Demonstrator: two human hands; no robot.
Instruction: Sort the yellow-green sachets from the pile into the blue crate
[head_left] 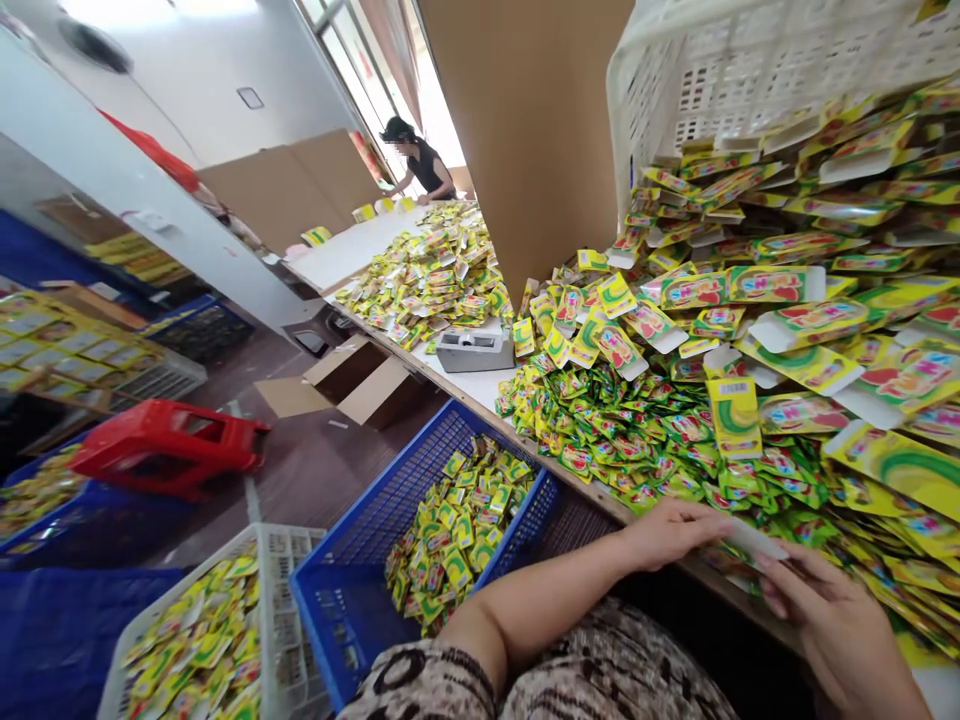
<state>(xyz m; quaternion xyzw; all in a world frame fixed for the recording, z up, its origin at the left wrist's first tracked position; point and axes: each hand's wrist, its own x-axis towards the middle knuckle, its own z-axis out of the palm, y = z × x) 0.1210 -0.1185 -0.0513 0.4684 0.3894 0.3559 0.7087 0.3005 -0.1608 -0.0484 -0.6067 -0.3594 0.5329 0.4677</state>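
Note:
Both my hands are at the table's front edge, closed on one small carton [752, 541], of which mainly a whitish flap or side shows. My left hand [675, 532] grips its left end. The right end is pinched between the thumb and fingers of my right hand [829, 605]. Just beyond lies a heap of small green-and-yellow sachets [637, 430]. Flat and opened yellow-green cartons [810, 360] with fruit pictures are piled behind and to the right, many with white end flaps out. One yellow carton [734, 418] rests on the sachets.
A white basket [630, 130] lies tipped behind the cartons, beside a cardboard panel [540, 130]. A grey tape dispenser [475, 350] sits near the table edge. Below are a blue crate [360, 510] and white crate [289, 600] of cartons, and a red stool [172, 445]. Another person [424, 165] works farther back.

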